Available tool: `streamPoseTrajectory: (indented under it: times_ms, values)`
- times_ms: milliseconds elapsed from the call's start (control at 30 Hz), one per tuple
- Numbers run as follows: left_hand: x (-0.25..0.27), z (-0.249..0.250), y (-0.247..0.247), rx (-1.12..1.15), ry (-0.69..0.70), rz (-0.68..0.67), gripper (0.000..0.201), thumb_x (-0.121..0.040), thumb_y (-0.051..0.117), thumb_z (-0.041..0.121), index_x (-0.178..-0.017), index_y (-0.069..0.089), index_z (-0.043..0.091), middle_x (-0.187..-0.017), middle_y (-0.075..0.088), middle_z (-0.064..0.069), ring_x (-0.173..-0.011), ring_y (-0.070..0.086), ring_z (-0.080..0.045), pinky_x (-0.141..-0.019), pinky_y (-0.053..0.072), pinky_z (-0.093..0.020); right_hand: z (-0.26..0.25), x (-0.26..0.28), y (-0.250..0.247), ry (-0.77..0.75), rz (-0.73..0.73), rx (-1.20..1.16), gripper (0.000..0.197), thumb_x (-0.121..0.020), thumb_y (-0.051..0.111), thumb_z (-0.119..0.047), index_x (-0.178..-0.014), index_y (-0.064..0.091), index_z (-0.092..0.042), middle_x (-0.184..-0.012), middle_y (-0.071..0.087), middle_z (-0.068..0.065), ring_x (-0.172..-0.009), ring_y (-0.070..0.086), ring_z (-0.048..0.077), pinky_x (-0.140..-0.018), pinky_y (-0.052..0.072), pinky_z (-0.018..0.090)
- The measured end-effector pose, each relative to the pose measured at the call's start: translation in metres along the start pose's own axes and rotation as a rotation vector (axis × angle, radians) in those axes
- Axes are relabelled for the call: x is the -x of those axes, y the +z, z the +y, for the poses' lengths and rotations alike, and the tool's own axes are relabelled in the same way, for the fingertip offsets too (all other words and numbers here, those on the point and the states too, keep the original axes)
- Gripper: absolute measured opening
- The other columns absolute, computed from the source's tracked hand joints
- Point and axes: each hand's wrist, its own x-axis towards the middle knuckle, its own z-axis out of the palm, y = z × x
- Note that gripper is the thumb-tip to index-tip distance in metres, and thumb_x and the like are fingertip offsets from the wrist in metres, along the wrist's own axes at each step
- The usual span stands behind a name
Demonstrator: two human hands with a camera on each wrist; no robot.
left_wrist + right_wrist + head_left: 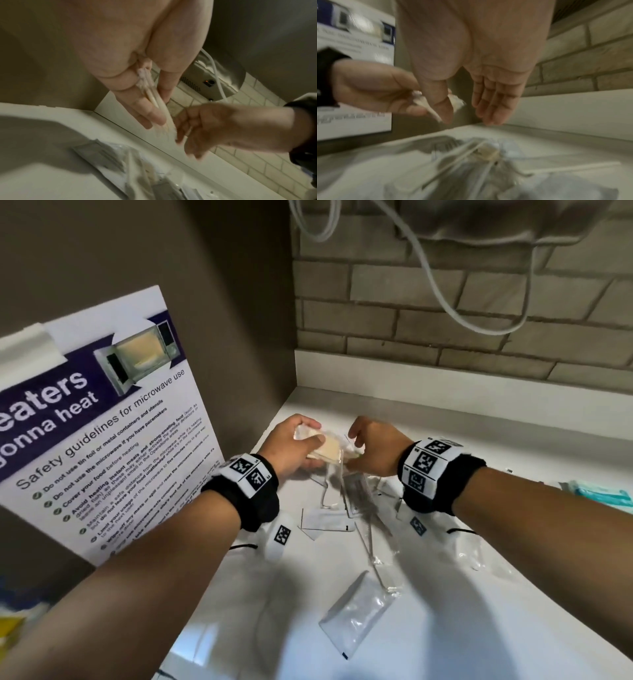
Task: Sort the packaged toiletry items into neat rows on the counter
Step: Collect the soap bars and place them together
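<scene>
My left hand (291,448) holds a flat cream-coloured pad sealed in a clear plastic wrapper (325,444), lifted above the far corner of the white counter (479,628), at about 12 o'clock from me. The left wrist view shows the grip plainly: my thumb lies on one face and my straightened fingers (150,112) on the other, pinching the wrapped pad (154,100) edge-on between them.

My right hand (373,448) is just beside it at 3 o'clock of the pad. In the right wrist view its fingers (491,102) hang straight and close together, thumb a little apart, with nothing between them. From the head view the fingertips reach the wrapper's right end, but I cannot tell whether they touch it.

Below my hands, from the centre of the counter toward 6 o'clock, lies a loose scatter of other packets: a small white paper sachet (325,523), a long thin item in a clear sleeve (375,546), and nearest me a larger frosted white pouch (356,618) lying at an angle. These overlap or lie askew, not in rows. At 3 o'clock, at the counter's right edge, sits a teal-coloured packet (603,496), well apart from the rest.

At 9 o'clock a blue and white microwave safety poster (102,419) leans against the brown side wall. A brick-patterned tile wall (445,313) runs behind the counter at 12 o'clock, with a white cable (455,309) looping down in front of it.
</scene>
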Motion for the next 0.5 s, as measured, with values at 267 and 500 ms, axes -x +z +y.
streamPoseTrajectory:
  times_ms: [267, 500]
  values:
    - [-0.008, -0.006, -0.022, 0.060, 0.007, 0.082, 0.016, -0.093, 0.061, 0.005, -0.099, 0.058, 0.019, -0.114, 0.061, -0.018, -0.081, 0.069, -0.031, -0.059, 0.061, -0.032, -0.021, -0.022, 0.046, -0.005, -0.234, 0.269, 0.050, -0.086, 0.060, -0.045, -0.124, 0.052, -0.014, -0.121, 0.056, 0.013, -0.112, 0.055, 0.034, -0.089, 0.047, 0.038]
    - [-0.014, -0.012, -0.023, 0.067, -0.037, 0.074, 0.018, -0.092, 0.062, 0.007, -0.106, 0.059, 0.018, -0.106, 0.062, -0.013, -0.071, 0.072, -0.026, -0.064, 0.059, -0.038, -0.037, -0.017, 0.074, -0.164, -0.292, 0.345, 0.029, -0.080, 0.059, -0.032, -0.105, 0.064, -0.019, -0.107, 0.058, 0.008, -0.098, 0.056, 0.029, -0.073, 0.045, 0.034]
